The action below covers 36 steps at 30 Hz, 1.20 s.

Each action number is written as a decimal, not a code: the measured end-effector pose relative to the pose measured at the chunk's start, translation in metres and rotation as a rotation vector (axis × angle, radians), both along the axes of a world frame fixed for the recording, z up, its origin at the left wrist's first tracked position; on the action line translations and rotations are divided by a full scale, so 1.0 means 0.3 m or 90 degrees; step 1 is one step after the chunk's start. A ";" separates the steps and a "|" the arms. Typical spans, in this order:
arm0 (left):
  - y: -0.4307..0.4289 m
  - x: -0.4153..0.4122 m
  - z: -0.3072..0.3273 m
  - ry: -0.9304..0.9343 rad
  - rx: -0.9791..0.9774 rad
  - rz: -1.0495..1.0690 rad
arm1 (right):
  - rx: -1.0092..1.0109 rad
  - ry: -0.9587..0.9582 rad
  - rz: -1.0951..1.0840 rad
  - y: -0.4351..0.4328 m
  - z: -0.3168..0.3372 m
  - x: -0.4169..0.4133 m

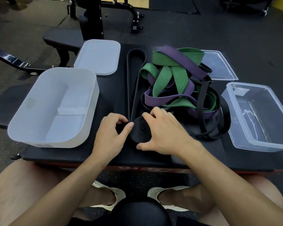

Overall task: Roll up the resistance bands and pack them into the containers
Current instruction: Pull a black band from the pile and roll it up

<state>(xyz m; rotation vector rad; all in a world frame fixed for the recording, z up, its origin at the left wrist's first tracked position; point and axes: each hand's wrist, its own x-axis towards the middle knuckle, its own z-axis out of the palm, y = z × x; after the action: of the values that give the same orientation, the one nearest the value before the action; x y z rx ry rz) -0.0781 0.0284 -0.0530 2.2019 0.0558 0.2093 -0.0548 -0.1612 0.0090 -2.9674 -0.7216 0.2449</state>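
Note:
A black resistance band [131, 79] lies stretched away from me on the black platform [114, 95], its near end wound into a coil [141, 130]. My left hand [111, 136] pinches the coil's left side with thumb and fingers. My right hand [163, 132] curls over the coil's right side, thumb at its near edge. A tangled pile of green, purple and black bands [181, 85] sits to the right of the stretched band. A frosted white container [54, 106] stands at the left, a clear container [260, 116] at the right; both hold no bands.
The white lid [98, 57] lies behind the white container, the clear lid [219, 66] behind the pile. Gym bench and rack frames stand beyond the platform. My knees and shoes are below the platform's near edge.

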 end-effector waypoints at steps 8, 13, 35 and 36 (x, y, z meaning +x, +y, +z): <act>0.011 -0.013 0.008 0.001 -0.046 -0.021 | 0.021 0.114 0.108 -0.048 0.021 0.041; 0.020 -0.011 0.012 0.002 -0.033 -0.061 | 0.061 0.153 0.156 -0.064 0.022 0.061; 0.015 -0.003 0.013 -0.018 -0.009 -0.043 | -0.013 -0.052 -0.077 0.033 -0.020 -0.057; 0.016 -0.003 0.011 -0.024 -0.006 -0.037 | -0.016 -0.037 -0.063 0.029 -0.013 -0.051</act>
<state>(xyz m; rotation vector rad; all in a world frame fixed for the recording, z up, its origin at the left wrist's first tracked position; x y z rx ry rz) -0.0790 0.0332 -0.0498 2.1861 -0.0280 0.2170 -0.0702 -0.1524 0.0051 -3.0340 -0.5800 0.1632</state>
